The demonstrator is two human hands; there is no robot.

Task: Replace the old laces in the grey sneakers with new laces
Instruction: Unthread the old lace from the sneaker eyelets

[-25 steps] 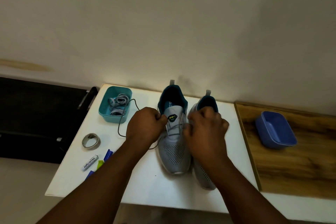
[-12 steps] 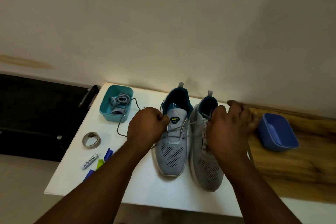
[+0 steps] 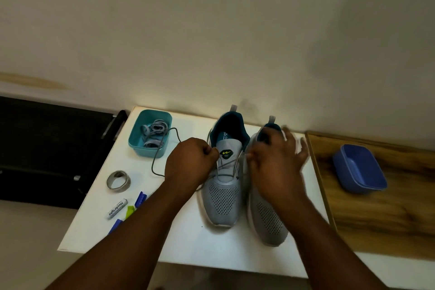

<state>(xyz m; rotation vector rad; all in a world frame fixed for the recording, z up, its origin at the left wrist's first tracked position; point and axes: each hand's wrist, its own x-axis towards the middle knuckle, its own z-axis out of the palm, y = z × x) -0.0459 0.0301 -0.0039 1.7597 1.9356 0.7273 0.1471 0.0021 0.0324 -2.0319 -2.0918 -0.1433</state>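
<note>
My left hand (image 3: 190,162) fisted on the dark lace (image 3: 162,148) at the left grey sneaker (image 3: 223,186); right hand (image 3: 275,167) blurred, grip unclear. Both sneakers against the white table (image 3: 179,242) back edge; bare surface in front.

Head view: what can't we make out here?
- Right hand: motion-blurred, so its grip on the lace can't be told.
- Right sneaker: eyelets and tongue hidden behind that hand.
- Left hand: closed fist hides the lace end inside it.
- Blue clips: partly covered by the left forearm.
- Teal tub: bundled laces inside too small to count.
</note>
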